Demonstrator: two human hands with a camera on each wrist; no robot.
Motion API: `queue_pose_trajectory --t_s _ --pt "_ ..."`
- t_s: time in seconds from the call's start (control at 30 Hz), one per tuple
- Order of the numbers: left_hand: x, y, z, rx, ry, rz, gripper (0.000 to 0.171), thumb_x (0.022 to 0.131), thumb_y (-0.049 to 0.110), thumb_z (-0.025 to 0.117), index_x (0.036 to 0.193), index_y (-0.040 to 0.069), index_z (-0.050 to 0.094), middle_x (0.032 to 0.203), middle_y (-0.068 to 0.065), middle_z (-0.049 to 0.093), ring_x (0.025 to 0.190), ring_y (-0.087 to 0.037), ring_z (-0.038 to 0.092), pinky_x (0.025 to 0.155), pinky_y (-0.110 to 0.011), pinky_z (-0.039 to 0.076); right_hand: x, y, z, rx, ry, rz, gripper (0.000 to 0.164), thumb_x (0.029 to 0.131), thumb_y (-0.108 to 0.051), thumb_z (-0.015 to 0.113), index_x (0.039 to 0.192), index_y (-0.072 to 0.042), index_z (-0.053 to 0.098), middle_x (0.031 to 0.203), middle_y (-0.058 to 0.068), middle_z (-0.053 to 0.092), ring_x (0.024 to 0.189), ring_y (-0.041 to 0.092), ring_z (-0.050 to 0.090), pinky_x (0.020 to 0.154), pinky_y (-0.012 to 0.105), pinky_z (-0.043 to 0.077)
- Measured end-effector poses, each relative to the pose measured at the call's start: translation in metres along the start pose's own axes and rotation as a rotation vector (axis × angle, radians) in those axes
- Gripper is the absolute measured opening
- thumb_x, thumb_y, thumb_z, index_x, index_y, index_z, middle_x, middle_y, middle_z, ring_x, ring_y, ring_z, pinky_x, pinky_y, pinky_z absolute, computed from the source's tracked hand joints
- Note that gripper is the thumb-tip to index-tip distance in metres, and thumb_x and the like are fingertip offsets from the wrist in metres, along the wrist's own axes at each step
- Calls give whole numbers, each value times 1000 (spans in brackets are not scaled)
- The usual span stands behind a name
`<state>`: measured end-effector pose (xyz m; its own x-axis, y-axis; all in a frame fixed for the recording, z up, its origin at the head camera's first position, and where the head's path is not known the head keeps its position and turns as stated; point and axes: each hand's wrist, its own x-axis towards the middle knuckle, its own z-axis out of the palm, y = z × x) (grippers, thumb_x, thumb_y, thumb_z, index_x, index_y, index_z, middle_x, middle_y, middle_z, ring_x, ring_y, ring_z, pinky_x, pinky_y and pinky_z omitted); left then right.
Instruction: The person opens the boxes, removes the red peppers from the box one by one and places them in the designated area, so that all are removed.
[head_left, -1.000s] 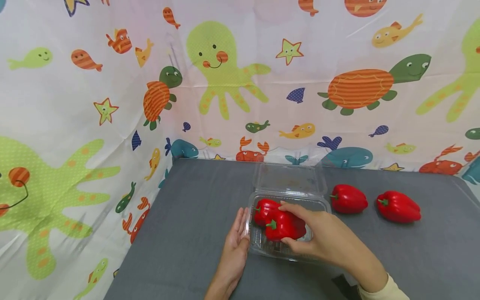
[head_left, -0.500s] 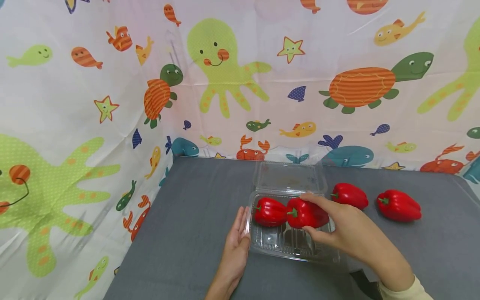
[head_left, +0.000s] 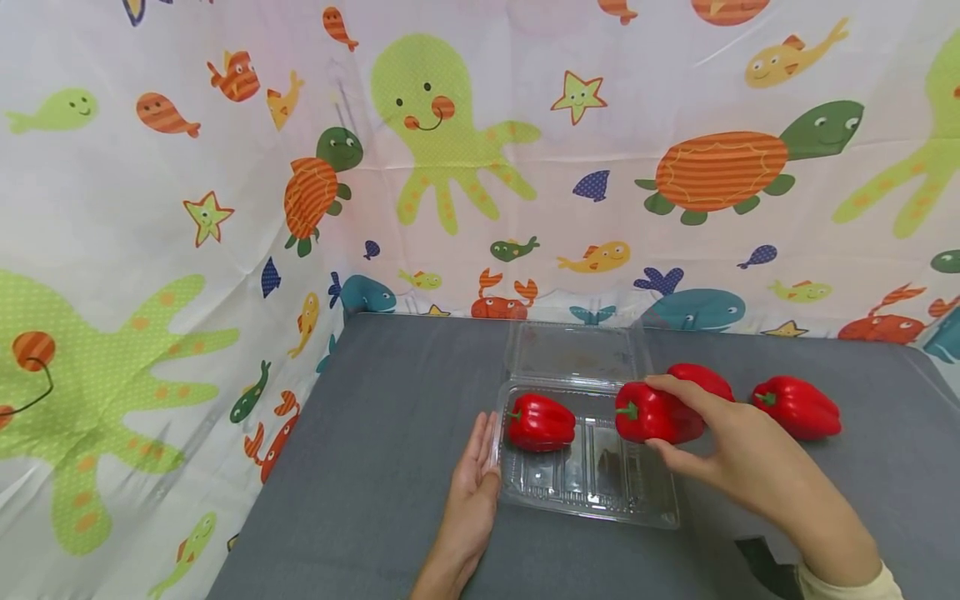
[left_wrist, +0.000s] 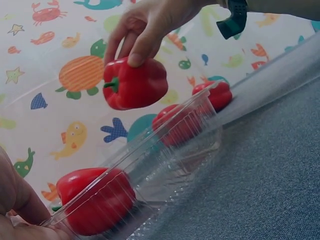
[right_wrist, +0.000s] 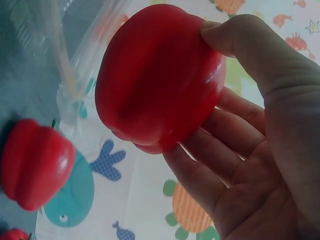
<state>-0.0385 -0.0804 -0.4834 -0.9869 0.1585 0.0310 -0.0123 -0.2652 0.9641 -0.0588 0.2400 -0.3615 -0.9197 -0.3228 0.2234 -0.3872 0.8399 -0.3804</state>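
A clear plastic clamshell container (head_left: 555,492) lies with its lid (head_left: 577,350) folded back. Inside it on the left rests one red bell pepper (head_left: 542,423). My right hand (head_left: 757,454) grips another red bell pepper (head_left: 652,412) between thumb and fingers. The left wrist view shows this held pepper (left_wrist: 135,85) raised above the container, its green stem pointing left. With straight fingers my left hand (head_left: 468,492) touches the container's left side. Close up in the right wrist view, the thumb presses one side of the gripped pepper (right_wrist: 157,80).
Two more red bell peppers lie on the grey table (head_left: 390,400) right of the container: a nearer one (head_left: 701,379), partly hidden behind the held pepper, and a farther one (head_left: 798,408). A curtain (head_left: 465,275) printed with sea animals hangs behind and to the left.
My right hand has carried the gripped pepper from over the pepper in the container to the container's right side. The left hand has stayed at the container's left side.
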Motion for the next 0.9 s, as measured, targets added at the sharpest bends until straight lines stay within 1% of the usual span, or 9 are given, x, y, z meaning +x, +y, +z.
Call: queue_pose_trajectory --t_s 0.07,0.13,0.27,0.47,0.63,0.77,0.9 --pt "0 0 0 5 -3 7 76 102 -16 30 170 7 6 177 -8 14 163 -19 10 123 -16 17 -2 4 -2 -10 1 10 91 69 -38 100 148 -21 58 104 3 79 76 12 73 64 44 65" --pt "0 0 0 8 -5 10 76 102 -15 30 170 7 6 177 -8 14 162 -19 10 123 -18 16 -4 7 -3 -12 -4 24 91 69 -37 100 148 -19 58 101 3 79 74 12 72 63 43 65" --pt "0 0 -1 2 -2 7 76 102 -16 30 170 7 5 177 -8 14 162 -18 10 123 -18 16 -7 13 -4 -9 -13 56 95 67 -37 101 148 -15 57 102 8 79 75 18 74 64 48 65" --pt "0 -1 -1 -1 -4 9 76 102 -15 31 170 6 5 177 -10 13 163 -19 8 122 -15 16 -12 21 -5 -23 -9 75 95 66 -35 101 147 -13 57 95 7 78 73 18 72 65 54 65" --pt "0 -1 -2 1 -10 13 76 102 -15 31 170 7 5 177 -10 12 163 -20 8 122 -15 16 -16 28 -4 -17 -31 95 95 67 -35 101 147 -10 56 97 9 78 75 20 73 64 53 65" --pt "0 -1 -1 -6 -10 8 76 102 -16 30 170 6 5 177 -11 12 163 -21 7 122 -15 17 -19 33 -3 -11 -60 138 97 66 -37 101 147 -9 56 99 11 78 76 22 73 63 52 65" --pt "0 0 -1 -5 -5 3 76 102 -16 30 170 7 5 177 -10 13 163 -19 8 123 -17 16 -22 39 -2 -16 -79 175 97 66 -38 101 146 -7 55 104 17 77 80 27 73 63 54 65"
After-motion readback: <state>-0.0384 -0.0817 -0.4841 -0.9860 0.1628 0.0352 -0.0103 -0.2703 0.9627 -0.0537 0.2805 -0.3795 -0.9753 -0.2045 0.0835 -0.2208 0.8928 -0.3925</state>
